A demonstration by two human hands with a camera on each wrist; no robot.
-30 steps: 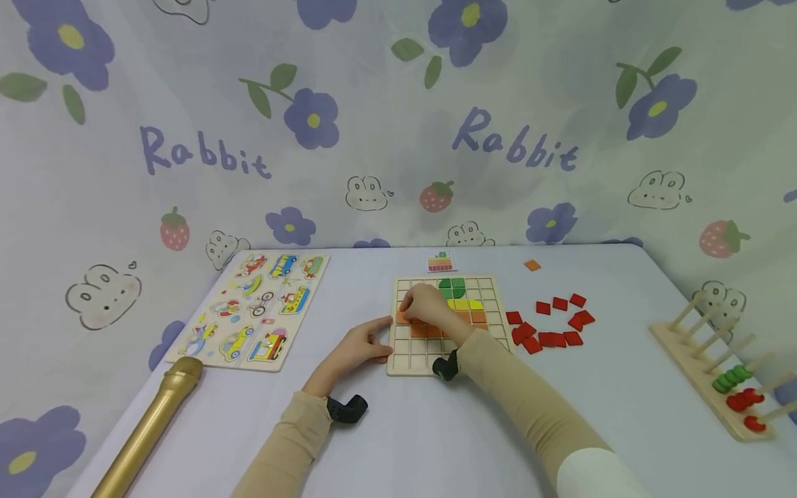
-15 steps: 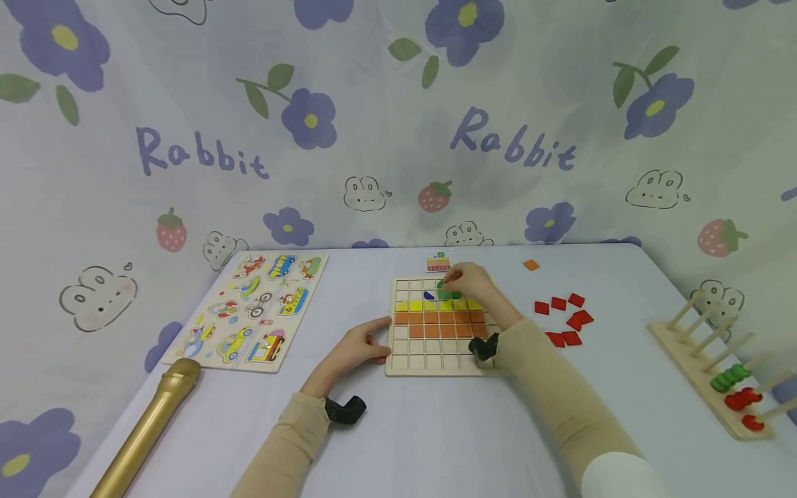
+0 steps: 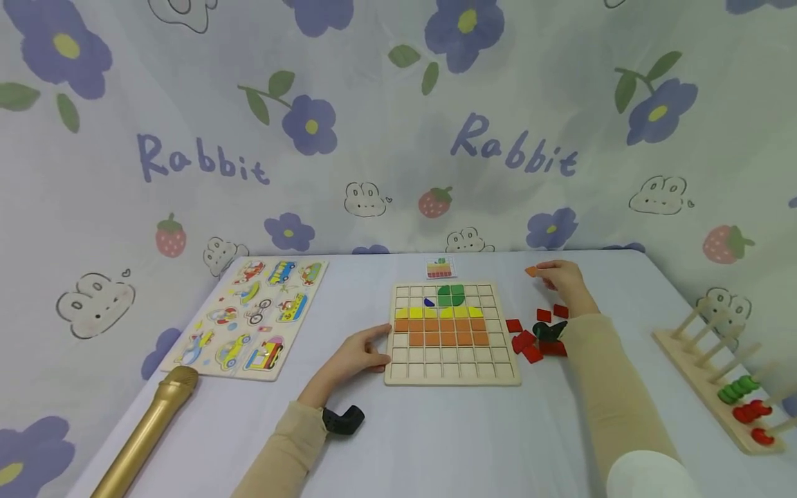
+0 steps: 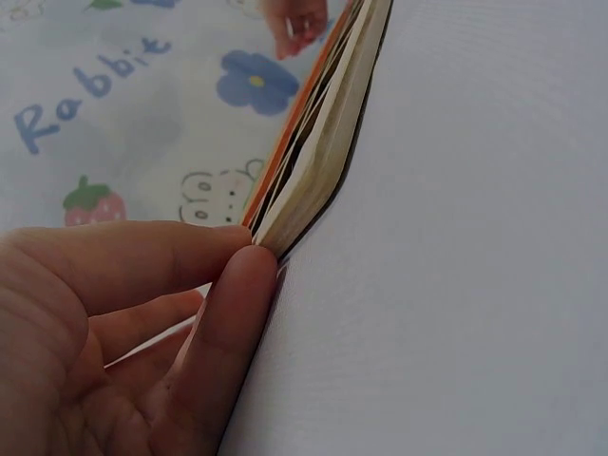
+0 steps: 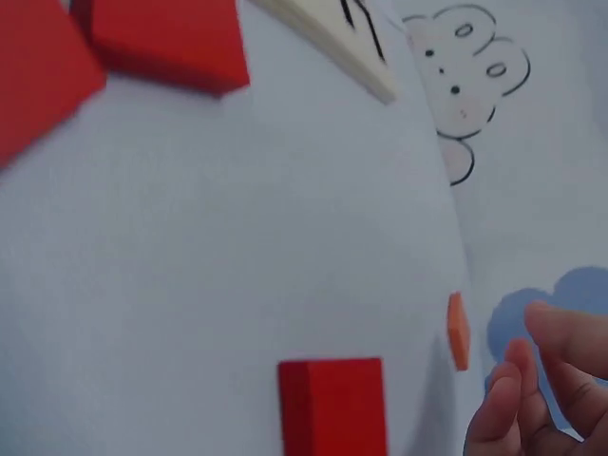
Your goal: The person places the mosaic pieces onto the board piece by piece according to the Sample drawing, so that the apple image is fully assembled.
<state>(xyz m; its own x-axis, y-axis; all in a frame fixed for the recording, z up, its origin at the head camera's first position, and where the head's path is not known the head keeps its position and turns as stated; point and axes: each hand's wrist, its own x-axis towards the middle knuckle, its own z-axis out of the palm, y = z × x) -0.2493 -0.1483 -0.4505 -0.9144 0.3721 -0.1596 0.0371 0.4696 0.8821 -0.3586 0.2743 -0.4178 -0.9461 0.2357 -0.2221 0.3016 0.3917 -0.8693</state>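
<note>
A wooden grid board [image 3: 451, 370] lies mid-table, with green, yellow and orange tiles in its upper rows and one small blue piece [image 3: 429, 302]. My left hand [image 3: 376, 348] rests at the board's left edge. In the left wrist view its thumb and forefinger [image 4: 228, 313] touch the board [image 4: 323, 133] at a corner. My right hand [image 3: 549, 275] is out to the right of the board, fingers loosely curled, just short of a lone orange tile [image 3: 530, 271]. The right wrist view shows that tile [image 5: 458, 330] free on the cloth beside the fingertips [image 5: 532, 385].
Several red tiles [image 3: 529, 340] lie scattered right of the board, under my right forearm. A pattern card [image 3: 439, 267] sits behind the board. A vehicle puzzle [image 3: 252, 315] and a golden cylinder [image 3: 146, 432] are at left. A peg rack [image 3: 728, 377] with beads stands at right.
My right hand left the board's upper rows and swung right to the orange tile by the far edge. The left hand stayed at the board's edge.
</note>
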